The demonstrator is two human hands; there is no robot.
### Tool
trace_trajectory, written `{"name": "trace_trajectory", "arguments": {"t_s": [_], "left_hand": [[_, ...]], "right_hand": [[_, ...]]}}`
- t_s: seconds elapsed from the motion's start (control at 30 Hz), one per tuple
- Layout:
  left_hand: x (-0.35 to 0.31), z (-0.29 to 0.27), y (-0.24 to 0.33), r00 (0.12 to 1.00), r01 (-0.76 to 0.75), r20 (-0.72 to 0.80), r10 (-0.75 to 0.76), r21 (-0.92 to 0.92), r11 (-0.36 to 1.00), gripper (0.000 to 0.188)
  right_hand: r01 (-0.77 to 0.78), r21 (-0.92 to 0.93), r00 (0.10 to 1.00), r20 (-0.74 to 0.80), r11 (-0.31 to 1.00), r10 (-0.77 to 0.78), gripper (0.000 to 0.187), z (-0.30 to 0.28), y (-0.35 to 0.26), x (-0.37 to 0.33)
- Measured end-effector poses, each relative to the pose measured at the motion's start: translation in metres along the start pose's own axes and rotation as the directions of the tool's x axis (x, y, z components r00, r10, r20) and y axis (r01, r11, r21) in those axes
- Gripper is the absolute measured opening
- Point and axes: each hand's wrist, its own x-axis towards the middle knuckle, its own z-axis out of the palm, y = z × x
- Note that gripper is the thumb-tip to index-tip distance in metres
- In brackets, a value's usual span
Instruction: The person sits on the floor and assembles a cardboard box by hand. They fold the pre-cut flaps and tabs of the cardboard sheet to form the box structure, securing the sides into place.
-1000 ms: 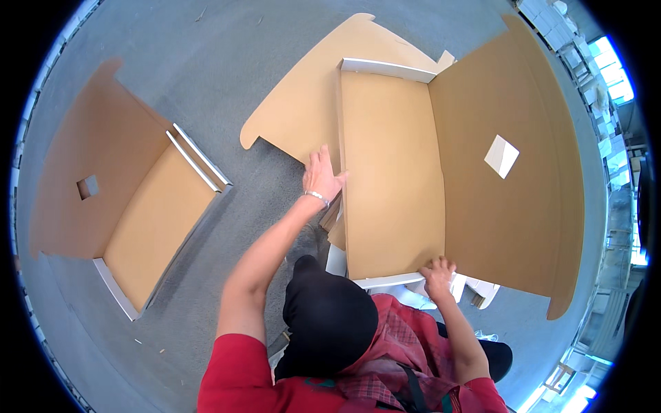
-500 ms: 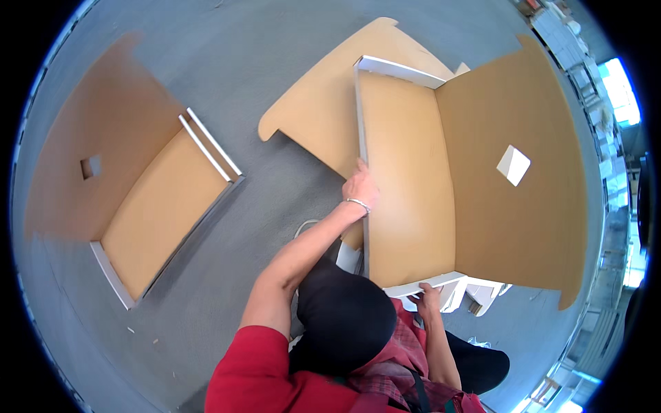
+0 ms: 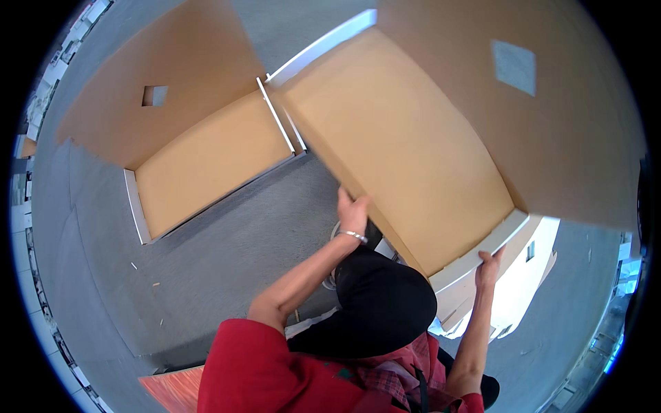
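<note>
A large open cardboard box point(image 3: 392, 144), brown inside with white end walls, is held tilted in front of me. Its tall lid panel point(image 3: 578, 144) stands up on the right and has a four-sided cutout. My left hand point(image 3: 353, 213) is closed on the box's long left side wall, thumb up along it. At the near right corner my right hand point(image 3: 489, 267) grips the white end wall, with the fingers partly hidden beneath. The box's far left corner is close to a second open cardboard box point(image 3: 206, 165) on the floor; whether they touch I cannot tell.
The second box's raised lid panel point(image 3: 179, 82), with a small cutout, leans up on its far side. White and brown cardboard pieces point(image 3: 516, 289) lie under the held box at the right. An orange-red surface point(image 3: 175, 389) shows at the lower left. Small scraps dot the grey floor point(image 3: 227, 275).
The held box has swung left and turned, bringing its far end beside the second box. Both hands have kept their hold. My view has shifted, and the flat brown sheet behind is out of sight.
</note>
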Motion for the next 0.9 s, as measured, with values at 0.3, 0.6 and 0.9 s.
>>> {"name": "trace_trajectory", "arguments": {"t_s": [0.3,0.6,0.9], "left_hand": [[-0.033,-0.106,-0.007,0.910,0.293,-0.131,-0.393,-0.467,0.834,0.040],[0.084,-0.141,0.047,0.919,-0.074,-0.339,-0.199,-0.647,0.759,0.039],[0.201,-0.162,0.043,0.743,-0.055,-0.642,-0.189,-0.340,0.939,0.030]], "right_hand": [[0.191,-0.242,0.886,0.460,0.951,-0.061,0.078,0.183,-0.090,0.079],[0.240,-0.423,0.920,0.386,0.874,-0.066,0.050,0.193,-0.053,0.024],[-0.233,-0.605,0.938,0.067,0.761,0.341,0.034,-0.007,0.103,-0.058]]}}
